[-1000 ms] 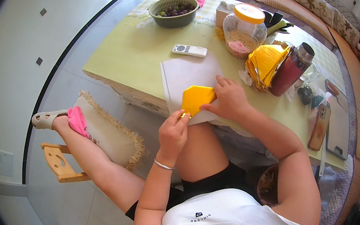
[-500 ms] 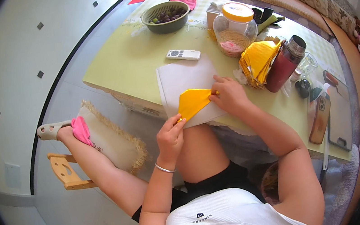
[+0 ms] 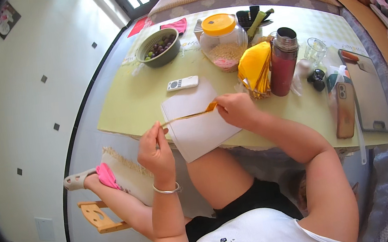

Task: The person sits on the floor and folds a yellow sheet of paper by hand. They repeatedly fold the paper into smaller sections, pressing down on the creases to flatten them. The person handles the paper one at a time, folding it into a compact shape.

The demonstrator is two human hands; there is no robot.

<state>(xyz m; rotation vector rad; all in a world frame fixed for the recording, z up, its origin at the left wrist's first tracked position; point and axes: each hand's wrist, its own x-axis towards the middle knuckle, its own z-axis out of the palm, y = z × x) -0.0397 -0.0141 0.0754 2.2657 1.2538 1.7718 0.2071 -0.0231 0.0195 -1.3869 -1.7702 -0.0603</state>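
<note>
A folded sheet of shiny gold paper (image 3: 187,117) is stretched between my hands, seen nearly edge-on as a thin strip. My left hand (image 3: 155,150) pinches its left end. Fingers of my right hand (image 3: 237,110) close on its right end, where a small orange-gold flap stands up. Beneath the sheet lies a white paper pad (image 3: 196,138) at the table's near edge. To the right of it, a stack of folded gold papers (image 3: 255,69) leans against a dark red thermos (image 3: 284,67).
On the table (image 3: 123,101) are a white remote (image 3: 182,83), a basket of grapes (image 3: 158,49), a yellow-lidded jar (image 3: 223,43), a glass (image 3: 315,48), a phone (image 3: 345,108) and a grey tray-like panel (image 3: 369,93). A wooden stool (image 3: 100,216) stands lower left.
The gold paper has turned from showing its broad face to nearly edge-on. Both hands have moved left, and the left one is higher. The whole view has shifted.
</note>
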